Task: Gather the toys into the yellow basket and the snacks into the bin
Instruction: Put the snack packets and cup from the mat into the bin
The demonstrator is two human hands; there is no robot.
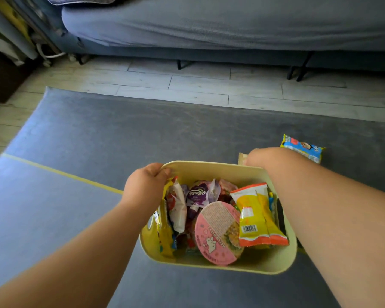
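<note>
Snacks fill the pale yellow bin, which sits on the grey mat near its middle: a pink noodle cup, yellow-orange packets, a purple pouch. My left hand grips the bin's far-left rim. My right hand reaches past the far rim; I cannot tell its grip. A blue packet lies on the mat just beyond.
</note>
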